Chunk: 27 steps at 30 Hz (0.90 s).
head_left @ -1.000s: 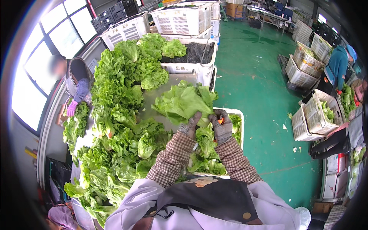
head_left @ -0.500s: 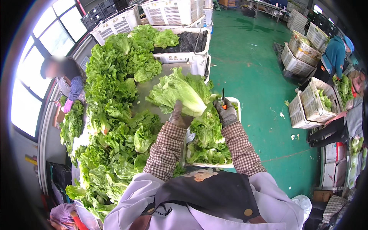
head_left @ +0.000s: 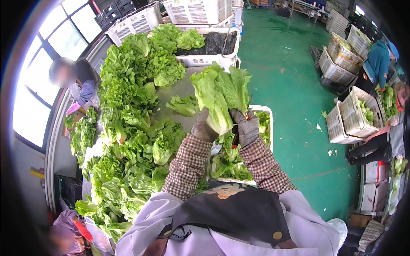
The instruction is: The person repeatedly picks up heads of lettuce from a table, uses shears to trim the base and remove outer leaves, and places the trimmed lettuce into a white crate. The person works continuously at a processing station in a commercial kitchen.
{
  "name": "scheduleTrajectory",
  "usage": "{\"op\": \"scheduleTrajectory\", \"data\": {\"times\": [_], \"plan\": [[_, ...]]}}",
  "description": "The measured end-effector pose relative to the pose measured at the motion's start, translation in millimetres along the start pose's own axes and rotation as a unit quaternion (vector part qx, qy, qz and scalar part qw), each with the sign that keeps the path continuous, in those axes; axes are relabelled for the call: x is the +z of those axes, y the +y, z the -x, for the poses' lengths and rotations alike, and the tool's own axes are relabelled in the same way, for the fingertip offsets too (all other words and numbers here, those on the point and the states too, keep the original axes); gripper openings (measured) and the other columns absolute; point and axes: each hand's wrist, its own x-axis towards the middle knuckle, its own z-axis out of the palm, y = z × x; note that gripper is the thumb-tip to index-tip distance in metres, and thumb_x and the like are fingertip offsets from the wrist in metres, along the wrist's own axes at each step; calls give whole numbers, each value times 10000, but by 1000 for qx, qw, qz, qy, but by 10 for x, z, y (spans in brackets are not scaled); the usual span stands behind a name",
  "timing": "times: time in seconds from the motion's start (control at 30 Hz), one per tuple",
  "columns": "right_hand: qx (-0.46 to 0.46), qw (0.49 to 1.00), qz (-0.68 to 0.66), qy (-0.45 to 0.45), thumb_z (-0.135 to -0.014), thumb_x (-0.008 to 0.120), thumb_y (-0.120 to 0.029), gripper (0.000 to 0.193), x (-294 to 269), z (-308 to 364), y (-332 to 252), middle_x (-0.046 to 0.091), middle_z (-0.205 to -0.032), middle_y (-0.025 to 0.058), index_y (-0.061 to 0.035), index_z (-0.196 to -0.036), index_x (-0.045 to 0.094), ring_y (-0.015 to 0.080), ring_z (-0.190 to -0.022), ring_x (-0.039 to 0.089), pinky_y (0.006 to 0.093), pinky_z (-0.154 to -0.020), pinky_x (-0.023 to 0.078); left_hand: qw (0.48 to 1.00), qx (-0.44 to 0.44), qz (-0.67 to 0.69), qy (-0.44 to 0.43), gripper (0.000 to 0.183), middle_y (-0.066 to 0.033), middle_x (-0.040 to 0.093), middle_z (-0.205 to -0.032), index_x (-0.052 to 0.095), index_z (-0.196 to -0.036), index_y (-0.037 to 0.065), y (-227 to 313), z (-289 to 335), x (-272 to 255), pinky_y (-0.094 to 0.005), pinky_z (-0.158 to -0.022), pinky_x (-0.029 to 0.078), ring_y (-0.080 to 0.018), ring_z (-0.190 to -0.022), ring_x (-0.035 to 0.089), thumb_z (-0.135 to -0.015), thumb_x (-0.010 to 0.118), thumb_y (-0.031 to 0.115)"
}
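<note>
Gloved in grey, my left hand (head_left: 205, 128) is closed around the lower left side of a green lettuce head (head_left: 210, 98), held upright with its pale base toward me. My right hand (head_left: 246, 128), gloved too, is closed on a knife (head_left: 235, 141) with black and orange parts; much of it hides behind the fingers. Those fingers also touch the base of a broad lettuce leaf (head_left: 235, 87) on the head's right side; whether it is still attached I cannot tell. Below both hands stands a white crate (head_left: 271, 128) with lettuce in it.
Lettuce heads are heaped (head_left: 132, 106) along the metal table (head_left: 171, 87) at my left. One loose lettuce piece (head_left: 182, 105) lies there. White crates (head_left: 194, 62) stand beyond. A person in pink gloves (head_left: 85, 81) works across the heap; others work at far right beside more crates (head_left: 361, 115).
The lettuce head has turned from lying sideways to upright. My right hand, with the knife, has moved left and now meets its leaf. A lettuce piece shows on the table behind.
</note>
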Motion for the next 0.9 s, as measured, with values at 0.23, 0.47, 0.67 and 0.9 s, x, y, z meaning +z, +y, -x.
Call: {"op": "scheduleTrajectory", "data": {"times": [0.23, 0.47, 0.67, 0.9], "plan": [[-189, 901, 384, 64, -708, 741, -188, 625, -139, -86, 124, 544, -1082, 126, 31, -1206, 434, 175, -931, 523, 264, -819, 464, 970, 87, -130, 186, 696, -133, 509, -1173, 362, -1266, 62, 82, -13, -143, -422, -891, 464, -288, -1066, 516, -718, 740, 264], [-332, 896, 292, -30, -744, 701, -122, 336, 91, 25, 77, 576, -914, 87, 22, -1004, 544, 152, -816, 550, 272, -731, 475, 950, 202, -210, 111, 781, -105, 423, -1267, 224, -1342, 134, -19, 135, 210, -437, -946, 414, -272, -1148, 452, -755, 698, 331], [-284, 939, 192, -21, -785, 647, -99, 227, 72, 64, 176, 581, -812, 87, 34, -944, 554, 138, -715, 546, 270, -663, 469, 988, -19, -153, 8, 999, -168, 386, -1290, 233, -1345, 85, -12, 42, -242, -461, -935, 415, -312, -1153, 424, -592, 801, 416], [-141, 980, -63, 125, -847, 565, -130, 111, 45, -35, 150, 507, -721, -4, -67, -910, 499, 75, -522, 481, 210, -371, 401, 978, 6, 82, 190, 594, -139, 448, -1274, 402, -1254, 53, -151, -16, -86, -466, -1014, 320, -328, -1174, 418, -758, 628, 289]]}}
